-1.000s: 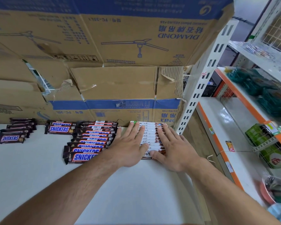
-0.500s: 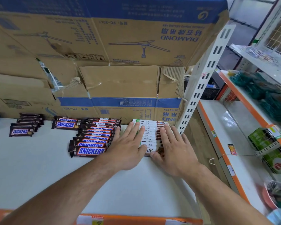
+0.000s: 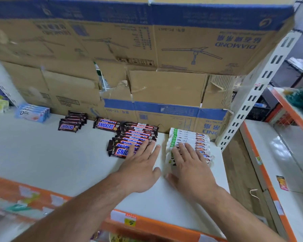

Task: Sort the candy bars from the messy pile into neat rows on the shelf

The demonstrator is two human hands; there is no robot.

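On the white shelf lies a row of white-wrapped candy bars at the right. My right hand lies flat on its near end, fingers straight. Left of it is a row of brown Snickers bars. My left hand rests flat with its fingertips on the nearest Snickers bars. A separate Snickers bar lies behind that row, and a smaller stack of Snickers sits further left.
Large cardboard boxes wall off the back of the shelf. Pale blue Dove boxes stand at the far left. A slotted white upright bounds the right side, with orange-edged shelves beyond it. The shelf's orange front lip carries price tags.
My left hand has slid left off the white bars onto the Snickers row. The right hand stays on the white bars. The camera has pulled back and down, showing the shelf's front edge.
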